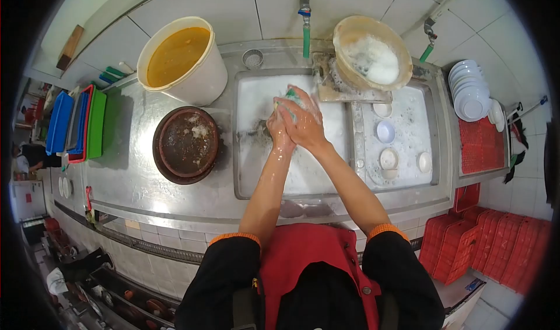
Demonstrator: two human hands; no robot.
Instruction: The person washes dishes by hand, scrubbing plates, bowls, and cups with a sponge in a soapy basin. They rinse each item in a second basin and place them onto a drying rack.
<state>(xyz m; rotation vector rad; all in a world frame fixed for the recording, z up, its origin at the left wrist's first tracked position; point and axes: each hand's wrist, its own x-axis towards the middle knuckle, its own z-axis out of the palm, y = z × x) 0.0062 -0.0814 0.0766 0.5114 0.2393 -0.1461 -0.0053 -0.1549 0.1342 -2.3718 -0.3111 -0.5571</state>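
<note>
Both hands are together over the foam-filled left sink basin (262, 178). My right hand (307, 123) is closed over a soapy green scouring pad (293, 95), which shows between its fingers. Pressed against it from the left, my left hand (280, 129) has its fingers curled in. Whatever lies between the palms is mostly hidden by fingers and suds. In the sudsy right basin (434, 132) are several small white bowls, among them one bluish-white bowl (385, 132).
A white bucket (204, 76) of orange-brown liquid and a brown clay dish (186, 146) stand left. Behind the basins is a foamy tub (344, 38) below green-hosed taps. Stacked white plates (469, 97) are right, colored trays (96, 126) far left, red crates (446, 251) low right.
</note>
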